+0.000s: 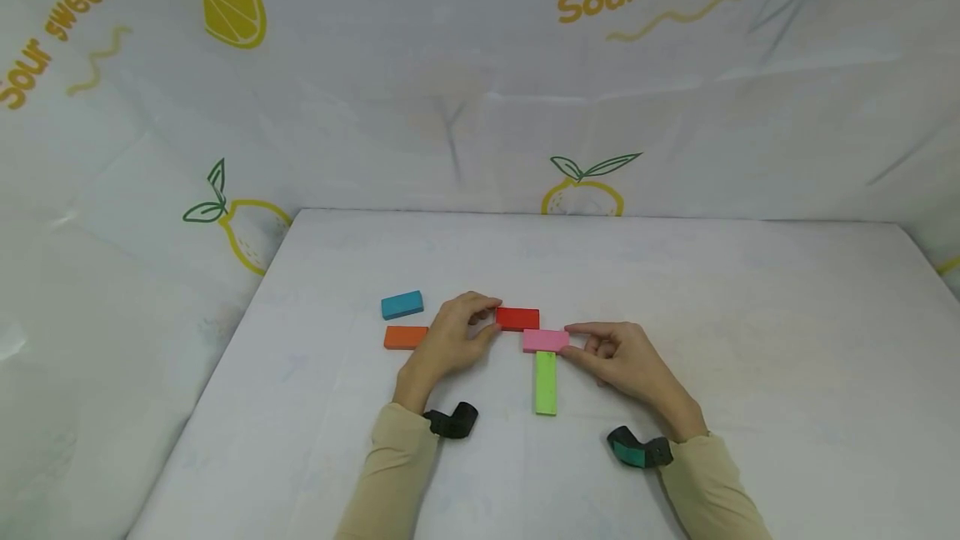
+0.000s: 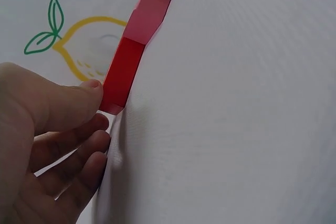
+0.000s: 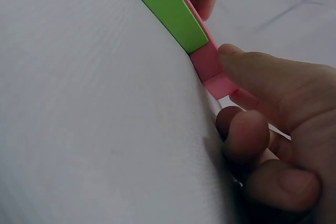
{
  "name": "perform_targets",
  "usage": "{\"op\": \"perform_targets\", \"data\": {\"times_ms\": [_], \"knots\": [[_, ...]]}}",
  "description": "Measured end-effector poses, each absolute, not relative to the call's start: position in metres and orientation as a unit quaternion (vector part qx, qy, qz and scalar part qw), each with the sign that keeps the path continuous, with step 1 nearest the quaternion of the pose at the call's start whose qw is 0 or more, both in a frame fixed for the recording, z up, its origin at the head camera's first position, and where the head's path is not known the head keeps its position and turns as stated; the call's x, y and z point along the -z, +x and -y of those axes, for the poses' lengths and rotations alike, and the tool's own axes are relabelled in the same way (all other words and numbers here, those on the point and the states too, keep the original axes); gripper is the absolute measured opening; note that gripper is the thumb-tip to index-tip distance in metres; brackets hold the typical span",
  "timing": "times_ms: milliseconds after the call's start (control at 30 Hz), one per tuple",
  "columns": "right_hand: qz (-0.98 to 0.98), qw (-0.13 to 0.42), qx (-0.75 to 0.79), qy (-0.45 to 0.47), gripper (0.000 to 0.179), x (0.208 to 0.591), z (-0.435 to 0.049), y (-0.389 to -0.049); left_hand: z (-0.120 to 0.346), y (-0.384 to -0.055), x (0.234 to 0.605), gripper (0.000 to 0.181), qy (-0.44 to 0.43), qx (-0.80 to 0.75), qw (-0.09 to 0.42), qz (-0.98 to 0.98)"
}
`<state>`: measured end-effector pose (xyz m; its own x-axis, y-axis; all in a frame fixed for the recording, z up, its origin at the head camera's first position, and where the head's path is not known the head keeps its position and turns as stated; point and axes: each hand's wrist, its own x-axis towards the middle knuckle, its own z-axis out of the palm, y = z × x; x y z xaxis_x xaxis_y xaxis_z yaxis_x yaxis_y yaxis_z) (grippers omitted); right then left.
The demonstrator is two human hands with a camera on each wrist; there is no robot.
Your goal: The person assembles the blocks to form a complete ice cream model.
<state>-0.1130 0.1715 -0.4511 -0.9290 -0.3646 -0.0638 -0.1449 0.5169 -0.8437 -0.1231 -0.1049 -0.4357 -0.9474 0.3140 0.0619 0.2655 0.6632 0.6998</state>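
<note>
With thumb and index finger, my left hand [image 1: 450, 338] pinches the left end of a red block [image 1: 517, 319]. The red block lies flat on the white table, its lower right corner meeting a pink block [image 1: 546, 341]. My right hand [image 1: 626, 359] pinches the pink block's right end between thumb and forefinger. A green block [image 1: 546, 383] extends from the pink block's near side towards me, touching it. In the left wrist view the thumb presses the near side of the red block [image 2: 123, 74]. The right wrist view shows the thumb at the pink block [image 3: 210, 64].
Left of my left hand lie a blue block [image 1: 402, 305] and an orange block [image 1: 406, 337], the orange one partly hidden by the hand. A white table [image 1: 750, 315] carries the blocks. Behind it hangs a white sheet [image 1: 375, 107] printed with lemons. Each wrist wears a black camera.
</note>
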Motion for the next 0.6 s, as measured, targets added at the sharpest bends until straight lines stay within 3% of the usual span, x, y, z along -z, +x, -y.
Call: {"op": "perform_targets", "data": {"times_ms": [600], "knots": [[-0.865, 0.110, 0.465, -0.151, 0.041, 0.4517, -0.1711, -0.1132, 0.1107, -0.1247, 0.4395, 0.031, 0.154, -0.396, 0.030, -0.905]]}}
